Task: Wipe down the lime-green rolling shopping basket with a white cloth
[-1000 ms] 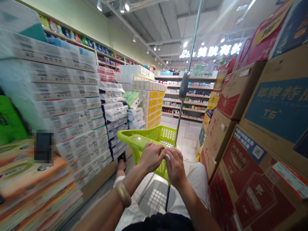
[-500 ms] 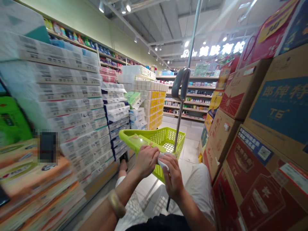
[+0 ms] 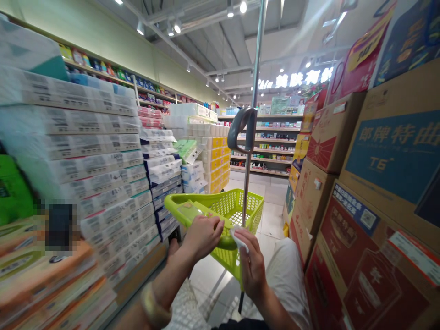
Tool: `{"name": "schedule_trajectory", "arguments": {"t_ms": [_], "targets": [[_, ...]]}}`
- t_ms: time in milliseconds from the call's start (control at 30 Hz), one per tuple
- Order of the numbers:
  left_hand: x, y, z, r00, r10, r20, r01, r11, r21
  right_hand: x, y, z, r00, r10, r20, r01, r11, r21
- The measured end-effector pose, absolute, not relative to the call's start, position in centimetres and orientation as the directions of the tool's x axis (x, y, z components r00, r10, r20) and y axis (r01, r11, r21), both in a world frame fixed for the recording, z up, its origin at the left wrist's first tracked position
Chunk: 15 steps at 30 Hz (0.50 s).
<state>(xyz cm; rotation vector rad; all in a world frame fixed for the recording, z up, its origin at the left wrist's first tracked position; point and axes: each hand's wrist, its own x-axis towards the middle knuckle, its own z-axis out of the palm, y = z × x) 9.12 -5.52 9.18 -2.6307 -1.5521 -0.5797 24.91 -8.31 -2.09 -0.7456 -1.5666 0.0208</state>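
Note:
A lime-green shopping basket (image 3: pixel 192 198) with lattice walls stands tilted before me, its near rim towards my body. My left hand (image 3: pixel 203 236) is closed over that near rim, with a gold-coloured bangle (image 3: pixel 153 305) on the wrist. Just right of it, my right hand (image 3: pixel 253 259) holds a folded white cloth (image 3: pixel 240 242) pressed to the rim at its right corner. A metal pole (image 3: pixel 246 188) rises by the basket, carrying a grey loop handle (image 3: pixel 233 133).
Tall stacks of wrapped paper packs (image 3: pixel 103 146) line the left side, with orange packs (image 3: pixel 51 284) nearer. Cardboard cartons (image 3: pixel 395 146) are piled close on the right. Tiled floor (image 3: pixel 271 197) runs ahead to stocked shelves (image 3: pixel 271 156).
My right hand with the cloth has moved a little away from my left hand along the rim, showing more of the rim between them. The view has shifted slightly.

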Motion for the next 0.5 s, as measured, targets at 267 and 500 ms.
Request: {"name": "schedule_trajectory", "arguments": {"t_ms": [267,500], "targets": [[11.6,-4.8,10.0,0.332,0.900,0.282,0.900,-0.392,0.189,25.4,-7.4,-3.7,0.169,0.575,0.801,0.302,0.743,-0.597],[11.5,-4.9,9.2,0.314,0.922,0.225,0.914,-0.358,0.191,24.4,-4.6,-1.6,0.420,0.869,0.261,-0.289,0.401,-0.869]]}}
